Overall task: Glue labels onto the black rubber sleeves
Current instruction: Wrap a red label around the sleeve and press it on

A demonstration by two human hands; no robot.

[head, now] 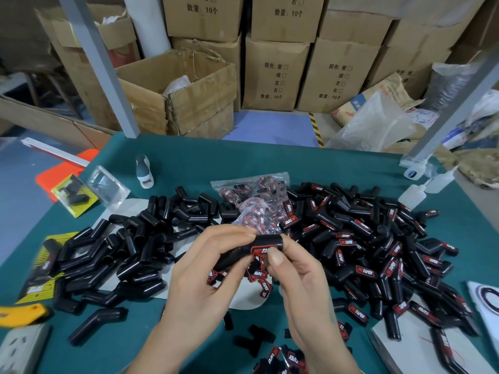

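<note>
You hold the sleeve (253, 251) above the surface's near middle, its long axis running left-right between your hands: the left hand (205, 268) grips its left end, while the right hand's (299, 276) thumb presses the label (263, 250) onto it.

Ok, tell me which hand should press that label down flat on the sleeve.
Right hand: its thumb already sits on the label, while the left hand grips the sleeve steady.

Even indoor light, soft shadows, edges warped w/ slight blur.
</note>
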